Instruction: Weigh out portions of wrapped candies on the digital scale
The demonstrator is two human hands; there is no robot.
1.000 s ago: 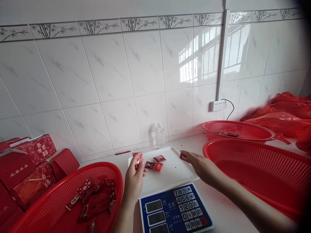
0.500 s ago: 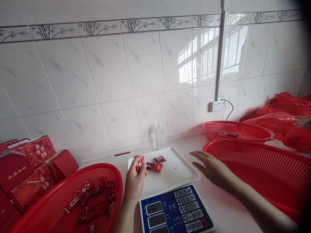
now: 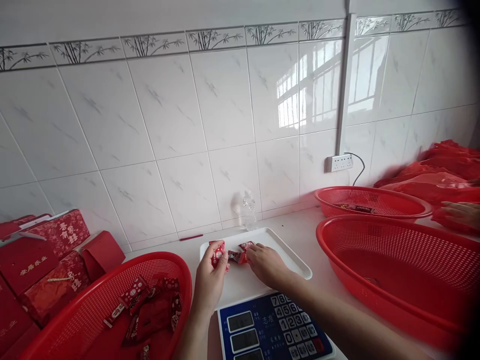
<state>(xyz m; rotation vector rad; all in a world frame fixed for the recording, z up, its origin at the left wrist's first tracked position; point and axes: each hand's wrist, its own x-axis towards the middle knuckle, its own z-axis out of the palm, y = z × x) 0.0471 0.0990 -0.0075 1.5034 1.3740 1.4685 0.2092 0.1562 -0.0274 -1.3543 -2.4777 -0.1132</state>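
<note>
Over the left part of the white scale tray (image 3: 285,250), my left hand (image 3: 210,272) is closed around red wrapped candy (image 3: 218,254) with white markings. My right hand (image 3: 268,265) reaches in from the right, its fingers bent and pressed together on a red wrapped candy (image 3: 242,257) on the tray. Another red-and-white candy packet (image 3: 246,245) lies just behind, partly hidden by the fingertips. The blue keypad panel (image 3: 268,320) of the scale sits below, half covered by my right forearm.
At left, a red basket (image 3: 176,262) holds several wrapped candies beside red gift boxes (image 3: 33,265). Two red baskets (image 3: 326,235) stand at right. A plastic bottle (image 3: 248,210) stands by the wall. Another person's hand (image 3: 463,210) touches red plastic bags (image 3: 446,175).
My right hand has come left from beside the right basket onto the candies on the tray. My left hand keeps its candy. One candy appears in the near right basket.
</note>
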